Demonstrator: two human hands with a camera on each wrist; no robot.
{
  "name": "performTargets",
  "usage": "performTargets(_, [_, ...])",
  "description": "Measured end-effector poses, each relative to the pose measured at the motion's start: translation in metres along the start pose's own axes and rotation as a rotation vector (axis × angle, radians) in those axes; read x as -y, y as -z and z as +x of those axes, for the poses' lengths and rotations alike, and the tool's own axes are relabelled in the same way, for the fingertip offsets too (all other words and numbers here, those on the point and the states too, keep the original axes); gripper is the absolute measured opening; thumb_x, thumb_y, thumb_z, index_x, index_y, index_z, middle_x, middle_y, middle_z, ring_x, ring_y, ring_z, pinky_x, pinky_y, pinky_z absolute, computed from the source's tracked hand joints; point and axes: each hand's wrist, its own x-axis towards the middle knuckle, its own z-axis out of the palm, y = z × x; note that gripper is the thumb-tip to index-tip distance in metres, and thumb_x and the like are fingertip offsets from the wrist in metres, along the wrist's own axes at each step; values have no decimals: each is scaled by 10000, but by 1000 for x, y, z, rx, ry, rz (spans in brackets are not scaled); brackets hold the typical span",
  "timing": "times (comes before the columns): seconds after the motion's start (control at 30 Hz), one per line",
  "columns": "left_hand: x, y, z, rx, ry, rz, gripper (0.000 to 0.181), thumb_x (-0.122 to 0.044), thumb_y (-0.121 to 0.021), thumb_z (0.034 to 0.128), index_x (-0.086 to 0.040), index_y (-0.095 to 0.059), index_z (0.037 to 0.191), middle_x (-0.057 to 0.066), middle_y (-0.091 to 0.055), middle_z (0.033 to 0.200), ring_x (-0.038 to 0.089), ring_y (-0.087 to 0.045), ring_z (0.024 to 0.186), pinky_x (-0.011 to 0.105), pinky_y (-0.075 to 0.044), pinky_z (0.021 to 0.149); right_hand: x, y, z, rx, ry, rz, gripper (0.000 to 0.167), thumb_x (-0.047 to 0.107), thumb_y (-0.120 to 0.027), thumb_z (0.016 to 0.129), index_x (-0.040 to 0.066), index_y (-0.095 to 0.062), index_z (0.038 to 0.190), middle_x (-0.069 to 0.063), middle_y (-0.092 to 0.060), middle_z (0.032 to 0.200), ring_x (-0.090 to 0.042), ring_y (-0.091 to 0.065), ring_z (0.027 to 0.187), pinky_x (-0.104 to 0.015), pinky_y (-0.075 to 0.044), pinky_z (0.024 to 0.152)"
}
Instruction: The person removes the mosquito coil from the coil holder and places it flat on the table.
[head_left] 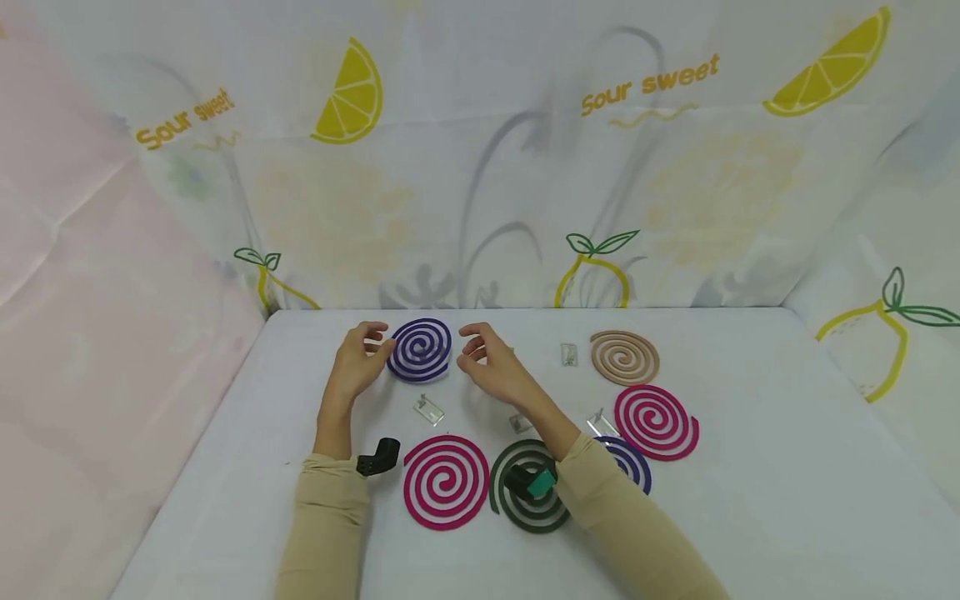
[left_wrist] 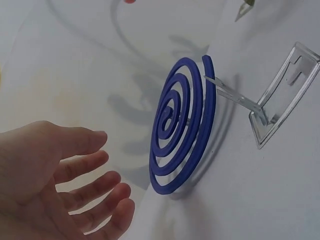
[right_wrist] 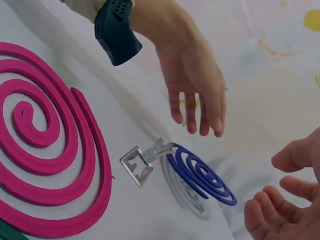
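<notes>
A blue mosquito coil sits at the back of the white table, raised above the cloth. Beneath it, the right wrist view shows part of a metal stand. Just left of the coil is my left hand, its fingers relaxed and holding nothing; in the left wrist view a gap separates them. On the other side my right hand hovers with loosely bent fingers, also holding nothing. A flat metal coil stand with a raised prong lies in front of the blue coil.
Nearer me lie a pink coil and a dark green coil. To the right are a tan coil, another pink coil and a blue coil partly under my right forearm. Several more metal stands lie between them.
</notes>
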Motion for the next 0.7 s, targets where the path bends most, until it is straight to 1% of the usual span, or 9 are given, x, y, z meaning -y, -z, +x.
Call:
performTargets(0.1, [1, -4, 3, -3, 43, -53, 485, -177, -529, 944, 5, -410, 1377, 264, -438, 1323, 404, -483, 1196, 486, -419, 988, -1, -1, 5, -29, -43, 84, 400, 151, -553, 908, 124, -457, 1295, -87, -531, 1130, -221, -541, 1084, -294, -486, 813])
performTargets(0.2, [3, -4, 4, 19, 84, -76, 568, -192, -511, 950, 6, -307, 1441, 281, -349, 1397, 416, -416, 1266, 503, -376, 1040, -3, -4, 10, -50, -80, 167, 422, 126, -560, 903, 105, -447, 1309, -121, -510, 1177, -252, -520, 1130, -314, -505, 845])
performTargets(0.27, [3, -4, 5, 46, 106, -60, 609, -214, -495, 958, 4, -242, 1467, 286, -306, 1427, 417, -377, 1300, 512, -349, 1062, -4, -6, 15, -56, -100, 203, 451, 115, -566, 899, 85, -428, 1328, -156, -492, 1220, -271, -512, 1156, -326, -506, 868])
performTargets(0.37, [4, -3, 6, 94, 145, -23, 644, -254, -476, 966, -6, -185, 1485, 278, -281, 1458, 406, -343, 1331, 523, -321, 1082, -5, -10, 21, -48, -149, 231, 489, 126, -567, 900, 92, -392, 1355, -172, -456, 1284, -272, -495, 1195, -336, -496, 905])
performTargets(0.47, [5, -3, 7, 132, 162, 11, 662, -272, -465, 968, 0, -161, 1489, 280, -275, 1469, 403, -334, 1338, 528, -305, 1089, -6, -15, 28, -43, -210, 250, 528, 144, -567, 899, 111, -355, 1382, -163, -426, 1329, -262, -496, 1210, -343, -483, 923])
performTargets(0.57, [6, -3, 7, 151, 166, 8, 664, -264, -468, 968, 17, -161, 1485, 290, -280, 1467, 409, -336, 1335, 530, -303, 1090, -8, -19, 31, -42, -277, 268, 552, 151, -568, 898, 135, -339, 1400, -149, -422, 1346, -275, -534, 1168, -362, -477, 928])
performTargets(0.7, [6, -6, 8, 171, 162, 16, 655, -256, -467, 973, 37, -169, 1477, 291, -314, 1452, 406, -352, 1328, 521, -315, 1085, -13, -24, 34, -37, -321, 293, 575, 134, -582, 886, 128, -338, 1408, -157, -444, 1346, -294, -576, 1104, -360, -498, 909])
